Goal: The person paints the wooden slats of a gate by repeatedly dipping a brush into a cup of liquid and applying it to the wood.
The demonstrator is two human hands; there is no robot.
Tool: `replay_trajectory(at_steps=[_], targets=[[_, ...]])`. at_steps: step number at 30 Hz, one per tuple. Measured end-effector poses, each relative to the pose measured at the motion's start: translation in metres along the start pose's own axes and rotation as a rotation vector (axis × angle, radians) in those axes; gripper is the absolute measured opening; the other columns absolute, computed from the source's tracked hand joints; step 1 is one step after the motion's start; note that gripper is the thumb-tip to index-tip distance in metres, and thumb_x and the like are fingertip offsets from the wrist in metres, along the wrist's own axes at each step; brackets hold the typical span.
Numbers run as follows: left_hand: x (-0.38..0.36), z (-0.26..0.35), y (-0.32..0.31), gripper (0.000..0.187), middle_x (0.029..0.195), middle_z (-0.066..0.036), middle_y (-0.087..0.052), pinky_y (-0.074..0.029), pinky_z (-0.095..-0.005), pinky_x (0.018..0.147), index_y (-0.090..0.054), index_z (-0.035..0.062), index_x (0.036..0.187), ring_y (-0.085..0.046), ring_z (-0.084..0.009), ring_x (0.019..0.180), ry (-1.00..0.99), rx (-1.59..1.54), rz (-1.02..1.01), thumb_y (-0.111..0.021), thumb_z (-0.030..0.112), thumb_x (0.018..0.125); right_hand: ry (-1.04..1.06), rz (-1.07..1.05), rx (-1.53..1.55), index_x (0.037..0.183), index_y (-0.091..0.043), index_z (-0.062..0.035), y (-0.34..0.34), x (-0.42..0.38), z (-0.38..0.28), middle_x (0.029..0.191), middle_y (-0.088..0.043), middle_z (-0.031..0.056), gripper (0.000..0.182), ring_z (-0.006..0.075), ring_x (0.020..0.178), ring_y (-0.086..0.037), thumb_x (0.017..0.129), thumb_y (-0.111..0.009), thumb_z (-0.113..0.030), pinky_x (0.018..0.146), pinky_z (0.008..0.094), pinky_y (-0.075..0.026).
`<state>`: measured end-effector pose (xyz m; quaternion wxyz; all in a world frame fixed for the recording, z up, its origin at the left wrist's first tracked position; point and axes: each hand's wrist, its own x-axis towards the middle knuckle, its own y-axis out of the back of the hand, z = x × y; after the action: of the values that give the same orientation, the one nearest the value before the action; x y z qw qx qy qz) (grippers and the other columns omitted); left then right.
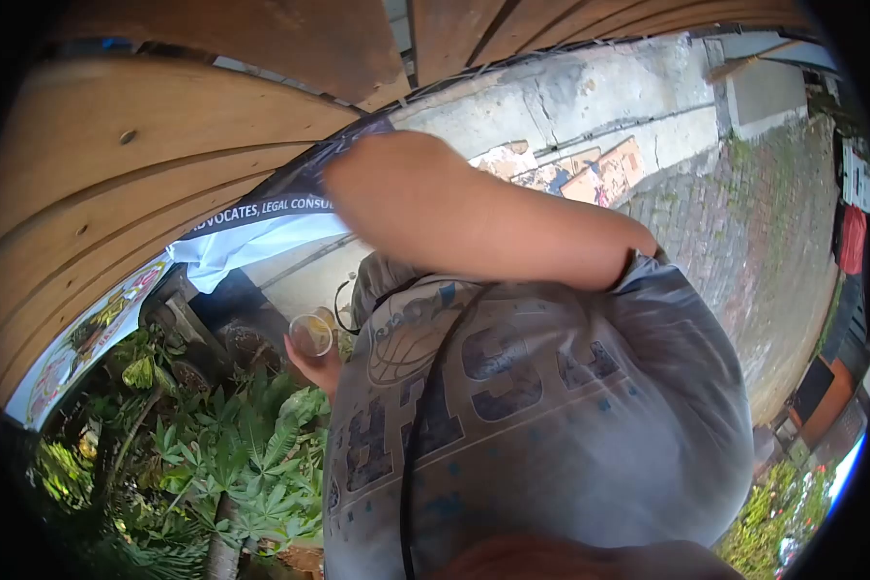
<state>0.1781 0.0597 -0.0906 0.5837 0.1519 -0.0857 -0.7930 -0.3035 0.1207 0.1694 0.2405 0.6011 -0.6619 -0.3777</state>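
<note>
My left hand shows at the left edge of my grey printed T-shirt. Its fingers are closed around a small clear plastic cup, held upright close to my body, above green leafy plants. My bare right arm crosses the upper middle of the view, from the sleeve on the right to a bent elbow on the left. The hand of that arm is hidden.
Curved wooden planks fill the upper left, with a white and dark printed banner below them. Dark stumps stand by the plants. A concrete slab and a mossy brick path run to the right.
</note>
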Motion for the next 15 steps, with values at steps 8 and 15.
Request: replay_trajectory(at_steps=[8, 15], targets=[[-0.030, 0.014, -0.015, 0.110, 0.157, -0.021, -0.043, -0.050, -0.0502, 0.114, -0.026, 0.0122, 0.165, -0.045, -0.0364, 0.148, -0.026, -0.073, 0.100, -0.083, -0.017, 0.076, -0.956, 0.653, 1.191, 0.133, -0.059, 0.0085, -0.241, 0.063, 0.270, 0.095, -0.076, 0.0141, 0.044, 0.0196, 0.078, -0.074, 0.107, -0.059, -0.027, 0.059, 0.0365, -0.063], [-0.067, 0.015, -0.024, 0.106, 0.160, -0.022, -0.040, -0.054, -0.0506, 0.111, -0.027, 0.0157, 0.166, -0.044, -0.0387, 0.149, 0.053, -0.154, 0.239, -0.077, -0.019, 0.079, -1.141, 1.092, 1.900, 0.111, -0.067, 0.0019, -0.284, 0.116, 0.304, 0.095, -0.074, 0.0107, 0.026, 0.0158, 0.075, -0.070, 0.105, -0.053, -0.019, 0.066, 0.0342, -0.063]])
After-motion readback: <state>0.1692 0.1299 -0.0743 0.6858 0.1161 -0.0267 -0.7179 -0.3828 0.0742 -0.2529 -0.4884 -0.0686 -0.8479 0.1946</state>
